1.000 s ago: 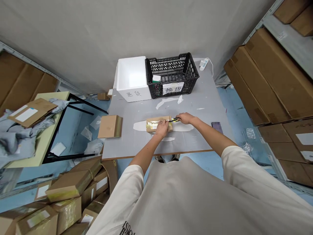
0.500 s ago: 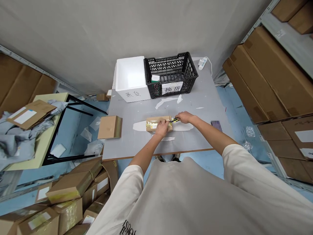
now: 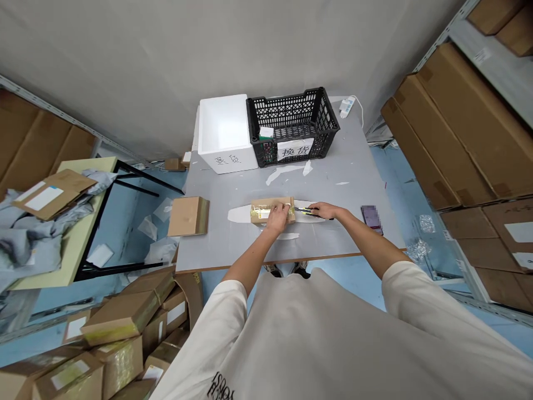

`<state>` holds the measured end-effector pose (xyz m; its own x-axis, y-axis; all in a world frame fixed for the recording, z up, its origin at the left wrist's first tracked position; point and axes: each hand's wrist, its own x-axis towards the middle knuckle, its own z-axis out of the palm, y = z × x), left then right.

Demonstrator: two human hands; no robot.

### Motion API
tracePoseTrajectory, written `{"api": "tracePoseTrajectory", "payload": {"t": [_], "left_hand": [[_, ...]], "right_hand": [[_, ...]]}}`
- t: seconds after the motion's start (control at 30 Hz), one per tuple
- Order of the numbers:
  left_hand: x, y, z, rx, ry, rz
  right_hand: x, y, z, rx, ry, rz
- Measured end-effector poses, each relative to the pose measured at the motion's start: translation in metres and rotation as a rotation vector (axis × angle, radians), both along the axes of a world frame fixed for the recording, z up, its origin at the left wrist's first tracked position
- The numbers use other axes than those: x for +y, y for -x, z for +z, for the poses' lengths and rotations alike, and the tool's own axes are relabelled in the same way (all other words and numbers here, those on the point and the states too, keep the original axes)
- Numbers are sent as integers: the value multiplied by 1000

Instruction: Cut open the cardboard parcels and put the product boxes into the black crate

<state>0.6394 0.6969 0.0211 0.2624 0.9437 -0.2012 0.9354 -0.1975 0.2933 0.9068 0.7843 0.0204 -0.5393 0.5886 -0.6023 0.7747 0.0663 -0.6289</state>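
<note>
A small cardboard box wrapped in shiny tape lies flat on the grey table, with a pale label on top. My left hand grips it from above near its right end, fingers bent over the tape. In my right hand is a black and yellow utility knife, held closed in the fingers. The blade points left at the box's right end; whether it touches the cardboard I cannot tell. Another plain cardboard box stands at the table's left edge.
At the back of the table are a white foam box and a black plastic crate with a small box inside. A phone lies to the right. Several cartons are piled on the floor at lower left.
My right hand has drawn the knife rightward and slightly down, to beside the box's right end. My left hand keeps its place on the box.
</note>
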Motion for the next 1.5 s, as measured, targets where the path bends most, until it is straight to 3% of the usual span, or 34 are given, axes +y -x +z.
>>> {"api": "tracePoseTrajectory", "payload": {"t": [0.33, 0.83, 1.07, 1.17, 1.3, 1.5], "left_hand": [[1, 0, 3, 0, 13, -12], [0, 0, 2, 1, -14, -16], [-2, 7, 2, -106, -42, -5], [2, 12, 6, -156, -109, 40], [12, 20, 9, -107, -181, 130], [12, 28, 2, -52, -156, 109]], "right_hand": [[-27, 5, -20, 112, 38, -113], [-36, -5, -5, 116, 41, -121], [-38, -9, -8, 209, 11, -350], [-43, -8, -3, 264, 20, -382], [-51, -3, 13, 247, -141, -327], [-63, 5, 29, 68, -490, -69]]}}
